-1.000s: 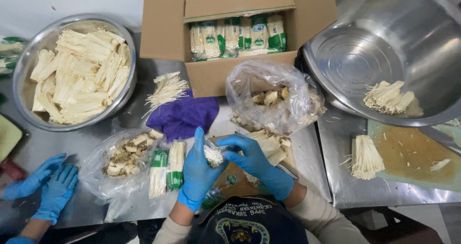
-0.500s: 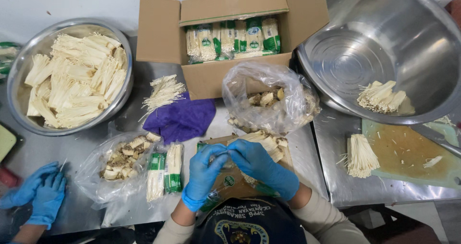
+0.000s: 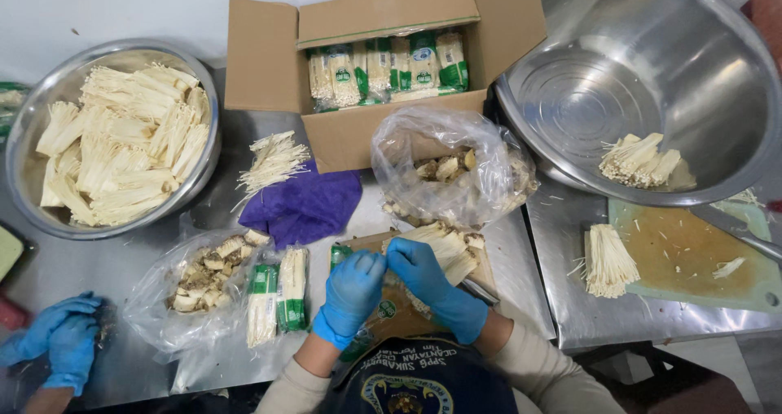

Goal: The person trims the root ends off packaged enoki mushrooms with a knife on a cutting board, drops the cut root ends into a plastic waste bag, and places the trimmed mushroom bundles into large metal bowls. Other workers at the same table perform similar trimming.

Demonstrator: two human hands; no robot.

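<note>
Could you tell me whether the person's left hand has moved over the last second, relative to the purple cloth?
Yes. The left hand has dropped away from the purple cloth, nearer the person's body, and now meets the right hand over a mushroom bundle.

Steel table (image 3: 122, 259), two bowls (image 3: 24, 137), cardboard box (image 3: 261, 64), purple cloth (image 3: 305, 206), cutting board (image 3: 692, 259)
</note>
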